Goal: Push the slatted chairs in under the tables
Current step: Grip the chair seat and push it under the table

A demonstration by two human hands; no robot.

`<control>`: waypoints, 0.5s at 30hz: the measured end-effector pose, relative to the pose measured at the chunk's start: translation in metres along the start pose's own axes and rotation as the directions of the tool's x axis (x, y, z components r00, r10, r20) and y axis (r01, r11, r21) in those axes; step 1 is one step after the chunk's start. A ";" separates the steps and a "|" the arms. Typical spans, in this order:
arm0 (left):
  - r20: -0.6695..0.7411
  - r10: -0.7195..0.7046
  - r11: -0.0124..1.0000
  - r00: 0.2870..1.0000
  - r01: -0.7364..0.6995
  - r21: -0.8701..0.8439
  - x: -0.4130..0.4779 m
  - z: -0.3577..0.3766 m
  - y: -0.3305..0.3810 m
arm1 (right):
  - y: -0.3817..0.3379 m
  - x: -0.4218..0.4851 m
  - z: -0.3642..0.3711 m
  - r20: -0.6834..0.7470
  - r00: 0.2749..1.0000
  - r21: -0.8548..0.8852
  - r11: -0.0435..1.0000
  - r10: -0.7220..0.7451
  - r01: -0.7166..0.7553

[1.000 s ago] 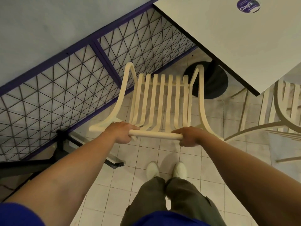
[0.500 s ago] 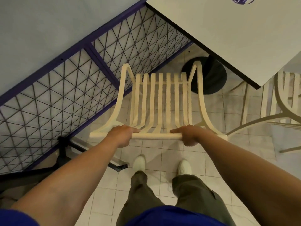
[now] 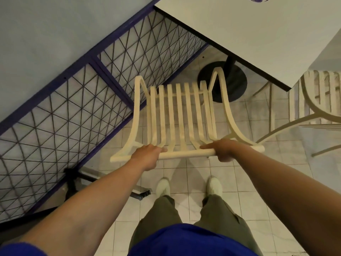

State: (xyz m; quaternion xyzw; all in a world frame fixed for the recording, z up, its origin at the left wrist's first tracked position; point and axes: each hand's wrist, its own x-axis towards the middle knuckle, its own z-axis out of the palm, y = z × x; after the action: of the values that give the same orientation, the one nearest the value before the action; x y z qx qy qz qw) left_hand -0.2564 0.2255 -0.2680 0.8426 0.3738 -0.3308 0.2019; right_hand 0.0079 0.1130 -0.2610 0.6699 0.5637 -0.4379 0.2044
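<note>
Fingers (image 3: 206,146) of left hand (image 3: 147,154) and right hand (image 3: 222,149) grip the cream, perhaps plastic, slatted chair (image 3: 178,111).

The slatted chair (image 3: 177,117) stands in the middle of the frame. Its top rail lies at the lower side, where the left hand (image 3: 147,156) and the right hand (image 3: 223,148) grip it. The table (image 3: 258,34) fills the upper right, and its round base (image 3: 234,80) lies behind the chair's upper right corner. A second chair (image 3: 317,108) is at the right edge. A mesh fence (image 3: 92,89) runs diagonally on the left.
</note>
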 end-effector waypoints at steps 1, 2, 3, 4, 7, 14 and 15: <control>-0.003 -0.003 1.000 1.000 0.003 0.002 0.000 0.000 -0.003 | -0.003 0.001 0.001 0.006 1.000 0.009 1.000 -0.001 0.001; -0.003 -0.007 1.000 1.000 0.007 0.005 -0.001 -0.001 -0.006 | -0.006 0.001 0.001 0.014 1.000 0.013 1.000 -0.006 0.006; -0.001 -0.007 1.000 1.000 0.007 0.008 -0.002 -0.001 -0.010 | -0.009 0.001 0.002 0.020 1.000 0.013 1.000 -0.012 0.011; -0.002 -0.005 1.000 1.000 0.005 0.012 -0.002 -0.001 -0.013 | -0.013 0.001 0.003 0.018 1.000 0.011 1.000 -0.018 0.018; 0.003 0.003 0.999 1.000 -0.003 0.032 -0.001 -0.003 -0.022 | -0.022 0.000 0.005 0.006 0.999 0.000 0.999 -0.042 0.042; 0.006 0.026 0.995 1.000 -0.026 0.094 0.005 -0.014 -0.046 | -0.040 0.005 0.009 -0.001 0.999 0.047 0.998 -0.045 0.045; 0.009 0.032 0.994 0.999 -0.032 0.104 0.005 -0.016 -0.050 | -0.044 0.006 0.011 -0.008 0.999 0.057 0.997 -0.043 0.043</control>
State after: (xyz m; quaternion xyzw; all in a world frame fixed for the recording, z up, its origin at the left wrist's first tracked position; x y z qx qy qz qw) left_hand -0.2856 0.2699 -0.2651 0.8567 0.3418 -0.3497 0.1642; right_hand -0.0376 0.1204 -0.2620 0.6646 0.5660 -0.4558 0.1738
